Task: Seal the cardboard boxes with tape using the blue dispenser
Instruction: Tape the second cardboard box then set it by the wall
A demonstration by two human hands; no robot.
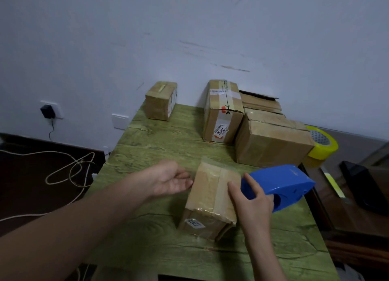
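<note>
A green wood-grain table stands against a pale wall and carries everything. At its far right sits the biggest cardboard box, touching a taller box with a "2010" label; a smaller box stands apart at the far left. Near the front edge lies the small taped box, with clear tape across its top. The blue dispenser hovers just right of it, gripped by the right hand, whose index finger rests on the box top. The left hand lies open, palm up, fingertips touching the box's left side. A yellow tape roll peeks from behind the biggest box.
</note>
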